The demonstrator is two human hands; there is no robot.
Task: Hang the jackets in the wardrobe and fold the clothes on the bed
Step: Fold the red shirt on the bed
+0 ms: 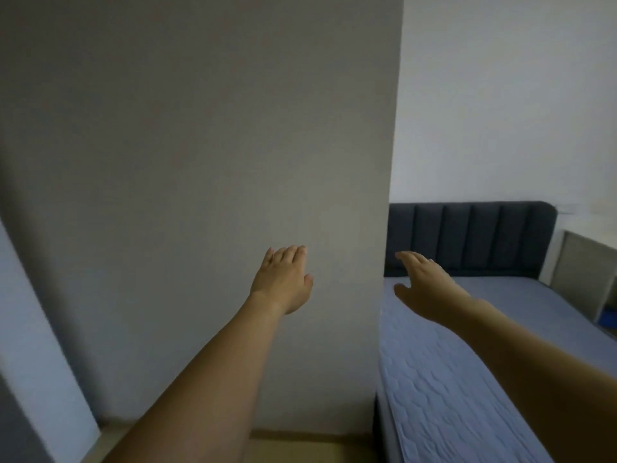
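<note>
From my feed, the bed [494,329] lies to the right with a bare quilted blue mattress and a dark padded headboard [467,238] against the white wall; I see no clothes on the part of it in view, and no jackets anywhere. The large grey panel [200,162] filling the middle may be the wardrobe's side or door, though I cannot tell which, since no handle or seam shows. My left hand [282,280] is stretched out flat toward that panel, fingers straight and together, holding nothing; whether it touches the surface I cannot say. My right hand [424,289] reaches out over the near corner of the bed, fingers spread and relaxed, also empty. I judge this to be a moment between steps, with neither garment nor hanger in hand. The next move calls for finding the clothes, probably by turning toward the rest of the bed or round the panel. A pale side unit [581,272] stands beyond the bed at far right.
</note>
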